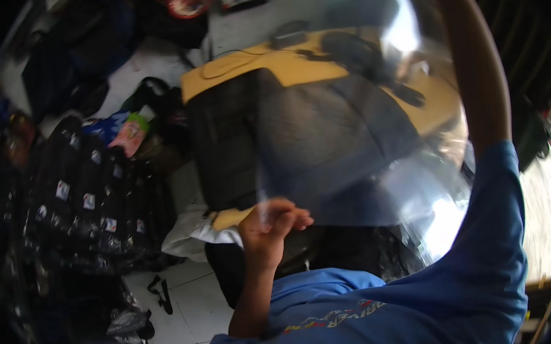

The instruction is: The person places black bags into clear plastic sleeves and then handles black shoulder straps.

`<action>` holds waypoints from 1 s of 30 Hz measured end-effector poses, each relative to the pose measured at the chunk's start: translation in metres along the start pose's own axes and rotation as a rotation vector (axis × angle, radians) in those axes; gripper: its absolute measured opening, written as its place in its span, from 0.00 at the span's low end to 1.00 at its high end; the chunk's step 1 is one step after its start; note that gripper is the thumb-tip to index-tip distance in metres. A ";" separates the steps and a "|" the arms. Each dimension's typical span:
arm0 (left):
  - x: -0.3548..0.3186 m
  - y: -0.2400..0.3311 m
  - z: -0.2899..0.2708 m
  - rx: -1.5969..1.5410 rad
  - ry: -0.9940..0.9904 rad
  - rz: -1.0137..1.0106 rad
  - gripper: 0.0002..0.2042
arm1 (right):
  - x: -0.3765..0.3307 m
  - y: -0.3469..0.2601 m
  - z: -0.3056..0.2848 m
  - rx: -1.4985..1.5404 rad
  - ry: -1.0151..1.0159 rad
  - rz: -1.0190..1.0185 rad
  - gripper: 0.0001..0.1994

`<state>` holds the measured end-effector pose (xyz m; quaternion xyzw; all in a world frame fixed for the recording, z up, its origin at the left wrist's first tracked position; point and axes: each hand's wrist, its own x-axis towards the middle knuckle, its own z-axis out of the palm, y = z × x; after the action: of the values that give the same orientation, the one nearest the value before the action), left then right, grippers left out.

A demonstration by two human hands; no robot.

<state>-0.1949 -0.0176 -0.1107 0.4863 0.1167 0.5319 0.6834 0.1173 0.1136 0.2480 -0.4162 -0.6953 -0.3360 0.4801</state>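
Observation:
My left hand (272, 228) is closed in a pinch on the near left corner of a clear plastic sheet (356, 194); whether it is a flat sheet or a bag cannot be told. The plastic spreads to the right, shiny and blurred, over a low yellow table (305, 64). Beneath it lies a flat black item (230, 136), perhaps of fabric, with a greyish part on its right. My right arm (479, 69) reaches up past the top edge, so that hand is out of sight. A dark, elongated object (357, 53) lies at the table's far right.
Plastic-wrapped black goods with small white tags (64, 190) are piled on the left, beside a pink and green packet (131, 135). A white plastic bag (196, 234) sits by the table's near corner. On the tiled floor lies a black strap (161, 293). A small grey box (288, 36) stands at the table's far edge.

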 end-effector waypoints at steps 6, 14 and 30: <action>0.014 0.070 -0.075 -0.138 0.676 0.254 0.09 | -0.054 0.048 0.233 -0.107 -0.258 -0.179 0.10; 0.031 0.077 -0.147 0.197 0.918 0.091 0.10 | -0.163 0.007 0.346 -0.019 -0.542 0.396 0.19; 0.213 0.183 -0.058 0.581 0.269 0.518 0.08 | -0.110 -0.219 0.180 0.986 -0.159 0.431 0.27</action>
<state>-0.2595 0.1855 0.0812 0.5984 0.2242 0.6902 0.3395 -0.1287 0.1472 0.0723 -0.2991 -0.7035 0.1685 0.6223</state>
